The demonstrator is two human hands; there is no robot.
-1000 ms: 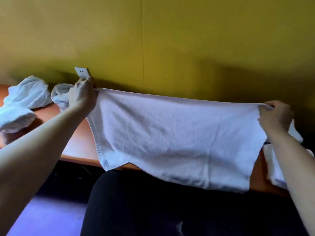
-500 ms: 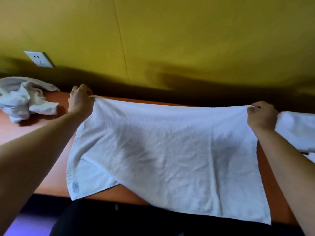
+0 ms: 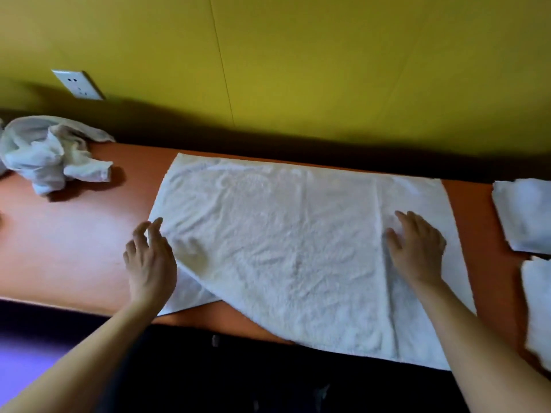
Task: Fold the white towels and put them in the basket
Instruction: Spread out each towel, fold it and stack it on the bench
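Note:
A white towel (image 3: 286, 242) lies spread across the orange table (image 3: 74, 234), its near edge hanging over the front. Its lower left corner is folded under. My left hand (image 3: 150, 263) hovers at the towel's left edge with fingers straight and spread, holding nothing. My right hand (image 3: 417, 248) lies flat on the towel's right part, fingers straight. A crumpled white towel (image 3: 50, 155) sits at the far left. Two folded white towels lie at the right edge, one further back (image 3: 524, 216) and one nearer (image 3: 539, 308). No basket is in view.
A yellow wall (image 3: 298, 70) runs right behind the table, with a white socket (image 3: 78, 84) at the left. Bare orange tabletop lies between the crumpled towel and the spread one. Below the table's front edge are my dark-clothed lap and a purple floor (image 3: 29, 359).
Both hands held the towel stretched in the air by its top corners. They have let go; the towel now lies on the table and the hands have drawn back toward me, open.

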